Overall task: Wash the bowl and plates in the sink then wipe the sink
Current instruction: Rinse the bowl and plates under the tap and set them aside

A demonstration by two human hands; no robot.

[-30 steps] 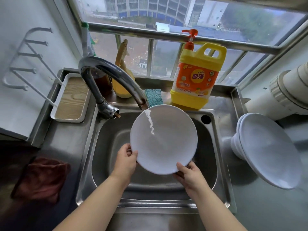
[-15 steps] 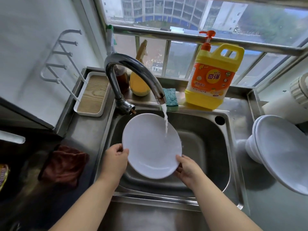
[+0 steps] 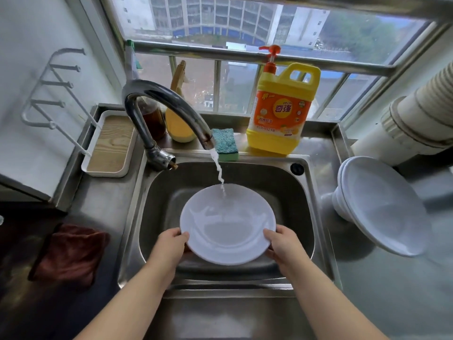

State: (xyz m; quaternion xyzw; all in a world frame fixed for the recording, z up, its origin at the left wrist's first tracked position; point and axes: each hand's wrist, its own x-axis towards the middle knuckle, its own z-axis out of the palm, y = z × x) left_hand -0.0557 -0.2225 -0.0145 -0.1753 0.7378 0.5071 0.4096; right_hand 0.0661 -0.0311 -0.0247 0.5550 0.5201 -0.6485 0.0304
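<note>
Round white plate (image 3: pixel 228 224) held face-up inside the stainless steel sink (image 3: pixel 316 217), under the curved chrome tap's (image 3: pixel 169 106) stream. Left hand (image 3: pixel 171 246) and right hand (image 3: pixel 282 244) grip opposite rims, fingers curled.

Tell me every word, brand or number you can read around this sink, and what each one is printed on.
"奇强": large red characters in the yellow circle on the orange label of the yellow detergent jug.
Smaller lines on that label, above and below the circle: blurred, cannot be read.
Brown bottle, yellow spray bottle, sponge and plate: no readable text.
</note>
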